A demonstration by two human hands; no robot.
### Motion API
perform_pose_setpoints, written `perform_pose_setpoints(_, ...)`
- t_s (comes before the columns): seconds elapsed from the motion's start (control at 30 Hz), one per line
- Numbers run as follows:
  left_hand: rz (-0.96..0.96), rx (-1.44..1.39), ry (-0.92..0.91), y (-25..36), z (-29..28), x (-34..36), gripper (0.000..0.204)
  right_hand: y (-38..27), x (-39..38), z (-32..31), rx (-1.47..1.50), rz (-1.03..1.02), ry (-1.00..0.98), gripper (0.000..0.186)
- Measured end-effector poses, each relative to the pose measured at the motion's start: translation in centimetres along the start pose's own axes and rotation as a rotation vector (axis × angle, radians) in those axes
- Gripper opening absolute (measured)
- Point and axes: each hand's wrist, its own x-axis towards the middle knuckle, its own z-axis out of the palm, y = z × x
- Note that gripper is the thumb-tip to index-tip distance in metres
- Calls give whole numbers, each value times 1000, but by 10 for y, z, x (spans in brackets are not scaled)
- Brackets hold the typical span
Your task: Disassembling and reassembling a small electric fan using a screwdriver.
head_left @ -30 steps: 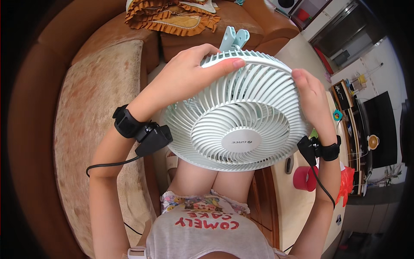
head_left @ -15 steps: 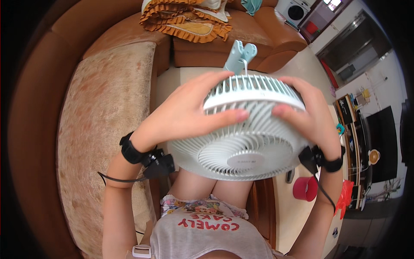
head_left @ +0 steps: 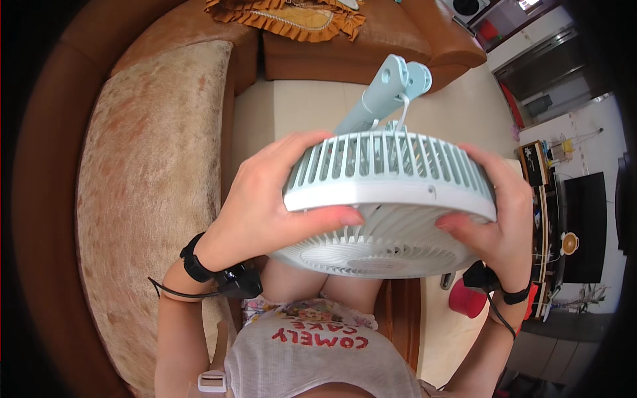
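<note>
Between my two hands, above my lap, I hold a round fan head (head_left: 391, 192) with a white rim and pale blue-green rear grille. Its spiral front grille is turned down toward my legs. A light blue hinged arm (head_left: 375, 99) sticks out from its back, with a white cable near it. My left hand (head_left: 265, 192) grips the left side, thumb on the front edge and fingers behind the grille. My right hand (head_left: 501, 205) grips the right side the same way, its fingers partly hidden. A black strap with a small device is on each wrist.
A brown leather sofa (head_left: 345, 56) stands ahead, with an orange ruffled cloth (head_left: 298, 20) on it. Along my left runs a seat with a beige cover (head_left: 152, 199). At the right are a pink bin (head_left: 467, 298), shelves and a dark television (head_left: 584, 225).
The fan has tilted, so more of its rear grille and hinged arm show and less of its front. Both hands have stayed on it, and my view has shifted slightly.
</note>
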Motion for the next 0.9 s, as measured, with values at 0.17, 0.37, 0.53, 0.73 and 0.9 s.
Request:
perform_pose_setpoints(0.17,-110,-231,59,-19,1,-9,69,23,-2,2,326,124,80,86)
perform_pose_setpoints(0.37,-114,-320,224,-52,15,-40,72,76,-59,7,281,280,193,96)
perform_pose_setpoints(0.53,-183,-260,182,-56,7,-27,67,83,-49,9,214,268,225,73)
perform_pose_setpoints(0.73,-176,-322,216,-58,16,-41,78,100,-55,19,282,177,242,81)
perform_pose_setpoints(0.9,-264,-412,279,-80,39,-84,92,140,-125,57,507,608,557,82)
